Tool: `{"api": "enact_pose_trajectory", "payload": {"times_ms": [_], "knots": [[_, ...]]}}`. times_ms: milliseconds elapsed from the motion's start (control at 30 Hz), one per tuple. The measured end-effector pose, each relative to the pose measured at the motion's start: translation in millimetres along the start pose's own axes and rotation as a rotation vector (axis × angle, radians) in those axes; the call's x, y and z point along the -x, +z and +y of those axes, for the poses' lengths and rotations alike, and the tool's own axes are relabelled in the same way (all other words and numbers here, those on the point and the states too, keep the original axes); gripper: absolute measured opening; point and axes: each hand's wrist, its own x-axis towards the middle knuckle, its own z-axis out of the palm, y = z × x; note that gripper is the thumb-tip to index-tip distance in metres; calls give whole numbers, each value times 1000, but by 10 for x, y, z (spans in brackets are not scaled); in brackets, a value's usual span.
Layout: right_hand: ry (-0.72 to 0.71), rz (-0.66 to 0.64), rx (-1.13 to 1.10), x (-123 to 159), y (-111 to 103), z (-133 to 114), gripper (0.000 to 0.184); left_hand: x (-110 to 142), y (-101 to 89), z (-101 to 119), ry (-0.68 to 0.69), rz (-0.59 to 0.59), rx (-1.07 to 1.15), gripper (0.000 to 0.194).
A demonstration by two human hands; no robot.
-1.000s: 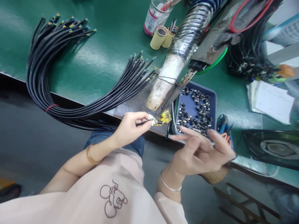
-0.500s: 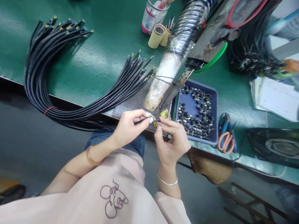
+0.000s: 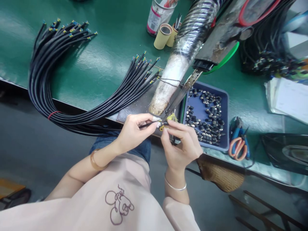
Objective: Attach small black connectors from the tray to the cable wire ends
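Note:
My left hand (image 3: 136, 131) pinches the end of a thin black cable (image 3: 147, 124) at the front edge of the green bench. My right hand (image 3: 181, 143) is closed in a pinch right beside it, fingertips meeting the cable tip near a small yellow part (image 3: 171, 118); what it holds is too small to make out. Both hands sit just below the tip of a tape-wrapped tool arm (image 3: 173, 77). A blue tray (image 3: 225, 120) of small black connectors lies just right of my right hand.
A big looped bundle of black cables (image 3: 55, 80) with a red tie covers the bench's left. Cardboard tubes (image 3: 163, 35) and a jar (image 3: 157, 16) stand at the back. Orange-handled scissors (image 3: 237, 146), papers (image 3: 288, 99) and more wiring (image 3: 267, 61) lie to the right.
My right hand came in from over the blue tray's near edge to the cable tip and closed into a pinch there. My left hand kept its hold on the cable.

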Motion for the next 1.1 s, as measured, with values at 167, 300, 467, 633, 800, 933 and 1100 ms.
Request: {"api": "enact_pose_trajectory", "payload": {"times_ms": [167, 300, 467, 633, 800, 933, 1100], "knots": [[-35, -6, 31, -34, -12, -28, 17, -3, -1, -15, -12, 7, 27, 12], [-54, -32, 33, -10, -29, -29, 20, -3, -19, -2, -48, -25, 57, 11], [-91, -87, 35, 22, -55, 0, 21, 2, -41, 36, -98, -55, 59, 11], [-69, -60, 47, 4, -46, 5, 18, -8, -29, 30, -83, -59, 28, 12], [-55, -57, 69, -29, -37, -17, 17, -9, -9, 27, -76, -45, 42, 13], [-62, -43, 76, -34, -40, -29, 18, -6, -9, 37, -60, -44, 33, 13], [-78, -65, 50, -7, -49, -20, 19, -11, -41, 28, -101, -69, 79, 12]]}}
